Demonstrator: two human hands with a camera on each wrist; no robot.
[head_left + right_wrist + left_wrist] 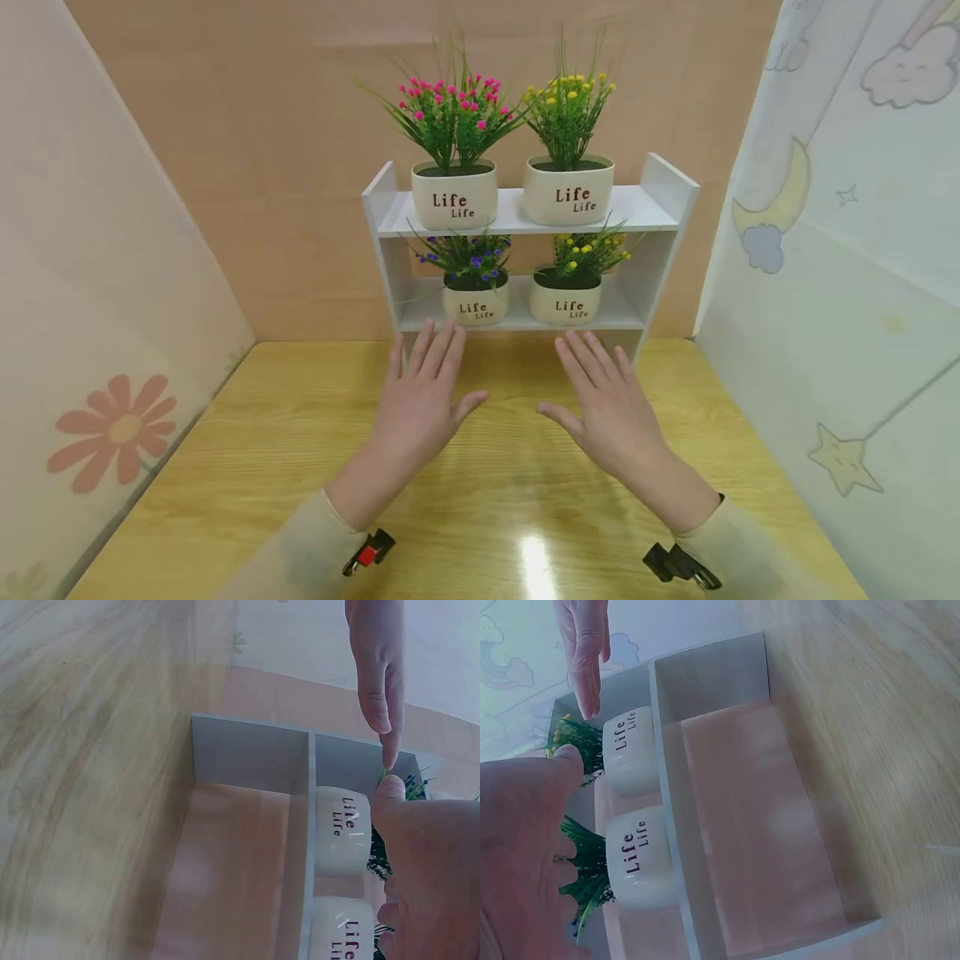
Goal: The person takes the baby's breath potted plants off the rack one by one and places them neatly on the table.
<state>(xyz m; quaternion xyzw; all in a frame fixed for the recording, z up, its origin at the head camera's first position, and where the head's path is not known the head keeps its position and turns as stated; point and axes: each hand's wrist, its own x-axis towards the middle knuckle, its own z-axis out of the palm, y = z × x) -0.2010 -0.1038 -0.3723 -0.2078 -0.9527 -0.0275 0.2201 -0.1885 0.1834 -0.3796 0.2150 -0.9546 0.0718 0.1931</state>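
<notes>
My left hand (422, 400) is held out over the table with straight, slightly spread fingers and holds nothing. Opposite it, my right hand (611, 408) has its fingers straight too, thumb pointing inward. Both hands are in front of a white two-tier shelf (652, 275). On the lower tier stand a cream pot with purple flowers (476, 304), near my left fingertips, and a cream pot with yellow flowers (566, 302), near my right ones. The upper tier bears a pink-flowered pot (454, 198) and another yellow-flowered pot (568, 193). Each pot reads "Life Life".
The shelf stands on a wood-grain table (300, 433) against a peach back wall (285, 167). A pale left panel (112, 250) with a printed flower and a right panel (840, 275) with moon and star prints flank it. Light glares on the front tabletop.
</notes>
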